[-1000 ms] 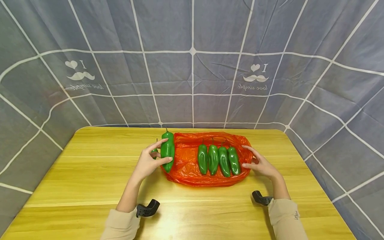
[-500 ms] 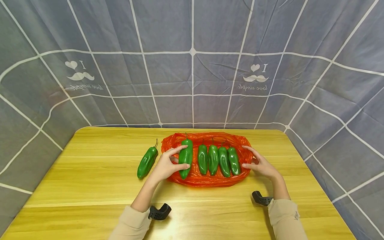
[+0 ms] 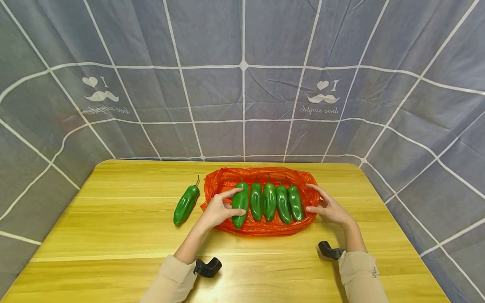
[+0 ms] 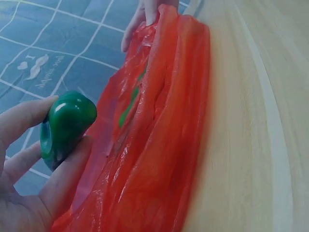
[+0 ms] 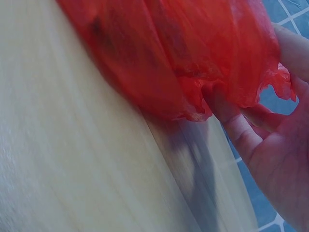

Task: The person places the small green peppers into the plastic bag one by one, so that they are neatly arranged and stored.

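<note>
My left hand (image 3: 217,211) pinches a green pepper (image 3: 240,203) between thumb and fingers, over the left part of an open red plastic bag (image 3: 261,229). In the left wrist view, this pepper (image 4: 72,113) is seen end-on, above the bag's side. Several more green peppers (image 3: 269,203) lie in a row inside the bag, just right of the held one, stems pointing away. At the bag's right end, my right hand (image 3: 332,211) holds the rim, with the thumb on the red plastic (image 5: 193,63) in the right wrist view.
One loose green pepper (image 3: 185,205) lies on the wooden table (image 3: 113,235), left of the bag. A grey curtain (image 3: 212,92) with white lines hangs behind and at both sides. A black wrist mount (image 3: 208,267) sits at each sleeve.
My left hand has carried the pepper rightward from the bag's left edge to beside the row, and it now appears lower. The loose pepper has come into full view. The right hand stays put.
</note>
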{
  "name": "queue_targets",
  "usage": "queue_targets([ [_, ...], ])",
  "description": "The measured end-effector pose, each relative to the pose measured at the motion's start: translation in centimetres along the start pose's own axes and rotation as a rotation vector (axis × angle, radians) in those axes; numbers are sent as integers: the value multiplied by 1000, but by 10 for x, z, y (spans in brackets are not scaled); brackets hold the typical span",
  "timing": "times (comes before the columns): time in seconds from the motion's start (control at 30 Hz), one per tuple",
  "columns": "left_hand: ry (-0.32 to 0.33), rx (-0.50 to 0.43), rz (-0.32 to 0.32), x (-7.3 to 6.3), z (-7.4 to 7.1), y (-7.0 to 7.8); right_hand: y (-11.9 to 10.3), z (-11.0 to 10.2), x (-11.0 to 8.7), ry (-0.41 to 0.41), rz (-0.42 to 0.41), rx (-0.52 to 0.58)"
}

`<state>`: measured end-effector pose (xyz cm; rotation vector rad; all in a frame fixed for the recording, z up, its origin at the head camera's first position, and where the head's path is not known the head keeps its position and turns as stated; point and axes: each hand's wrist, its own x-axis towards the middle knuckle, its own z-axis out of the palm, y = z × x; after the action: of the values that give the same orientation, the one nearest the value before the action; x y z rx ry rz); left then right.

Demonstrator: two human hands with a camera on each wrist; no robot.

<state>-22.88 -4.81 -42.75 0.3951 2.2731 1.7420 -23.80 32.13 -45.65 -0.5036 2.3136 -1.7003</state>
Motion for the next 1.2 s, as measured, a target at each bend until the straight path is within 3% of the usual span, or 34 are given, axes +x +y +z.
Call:
queue_targets([
  [0.27, 91, 35, -66, 12, 6, -3, 0, 0, -1, -4, 0, 16],
  [0.43, 110, 32, -96, 20, 11, -6, 1, 0, -1, -1, 3, 18],
  [0.83, 155, 98, -55, 36, 23, -17, 1, 1, -1, 3, 7, 9],
  [1.2, 190, 150, -58, 41, 26, -21, 0, 1, 0, 6, -5, -3],
])
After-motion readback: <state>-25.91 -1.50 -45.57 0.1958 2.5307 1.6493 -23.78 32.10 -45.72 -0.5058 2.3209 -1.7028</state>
